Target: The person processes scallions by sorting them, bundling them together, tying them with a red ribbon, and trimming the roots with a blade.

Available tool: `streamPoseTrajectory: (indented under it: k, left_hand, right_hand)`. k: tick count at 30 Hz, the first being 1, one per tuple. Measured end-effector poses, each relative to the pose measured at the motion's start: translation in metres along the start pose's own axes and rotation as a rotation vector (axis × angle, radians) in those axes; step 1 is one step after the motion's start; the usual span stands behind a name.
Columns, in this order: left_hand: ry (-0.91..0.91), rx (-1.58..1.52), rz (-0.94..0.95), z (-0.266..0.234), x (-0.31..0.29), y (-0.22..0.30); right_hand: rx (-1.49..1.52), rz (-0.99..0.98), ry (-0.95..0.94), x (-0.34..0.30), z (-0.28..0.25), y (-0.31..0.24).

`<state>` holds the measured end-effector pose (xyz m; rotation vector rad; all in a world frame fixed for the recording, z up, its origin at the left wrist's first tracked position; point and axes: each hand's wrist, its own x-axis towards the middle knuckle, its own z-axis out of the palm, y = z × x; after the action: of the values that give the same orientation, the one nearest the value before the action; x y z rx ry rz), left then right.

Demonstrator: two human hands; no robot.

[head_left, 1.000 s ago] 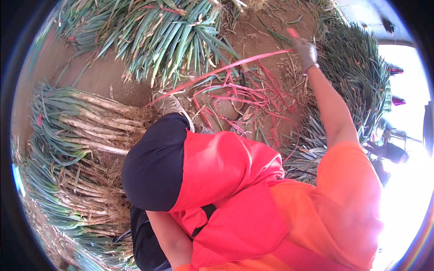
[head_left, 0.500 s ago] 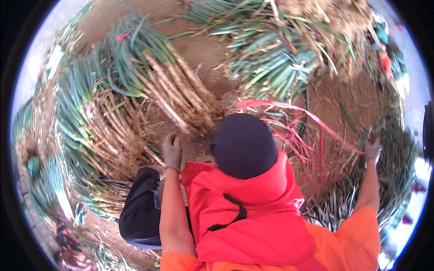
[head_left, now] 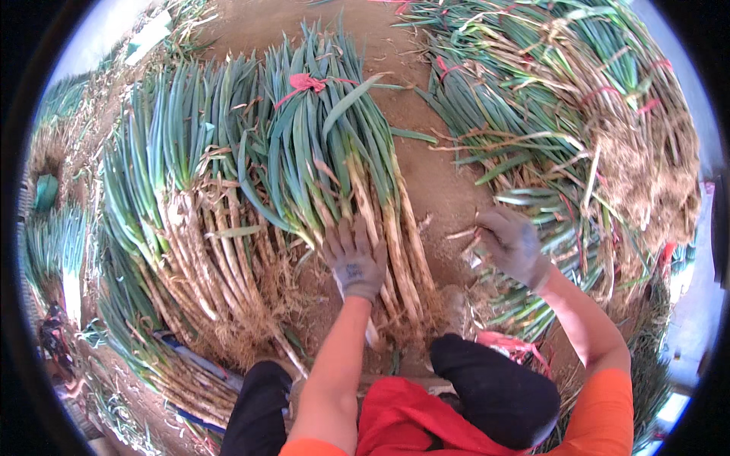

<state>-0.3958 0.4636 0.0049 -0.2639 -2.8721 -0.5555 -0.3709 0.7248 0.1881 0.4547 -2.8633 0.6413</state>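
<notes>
A tied bundle of long green onions (head_left: 372, 205) lies on the ground ahead of me, leaves pointing away and roots toward me. Pink-red plastic tape (head_left: 306, 82) is knotted around its leafy end. My left hand (head_left: 355, 262), in a grey glove, rests palm down on the pale stalks with its fingers spread. To the right of the bundle, my gloved right hand (head_left: 511, 242) is raised above the ground with its fingers curled in. Whether anything sits between those fingertips is too small to make out.
More green onions (head_left: 190, 251) lie close on the left, their roots near my knee. Several tied bundles (head_left: 608, 99) are heaped at the far right. Loose pink tape (head_left: 513, 346) lies beside my dark-trousered right knee (head_left: 498, 391).
The view has shifted. My left hand has reached forward onto the bundle's stalks. My right hand, which held a stretched strip of pink tape out to the right, has come inward without that strip.
</notes>
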Motion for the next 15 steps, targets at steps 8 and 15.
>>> streamPoseTrajectory:
  k: [8,15]
  left_hand:
    - [0.01,-0.095,0.013,0.017,0.003,-0.012]
    - [-0.002,-0.172,-0.01,0.016,0.008,-0.021]
  right_hand:
    - [0.234,-0.19,0.291,0.256,0.147,-0.015]
    - [-0.204,0.192,-0.005,0.353,0.205,0.013]
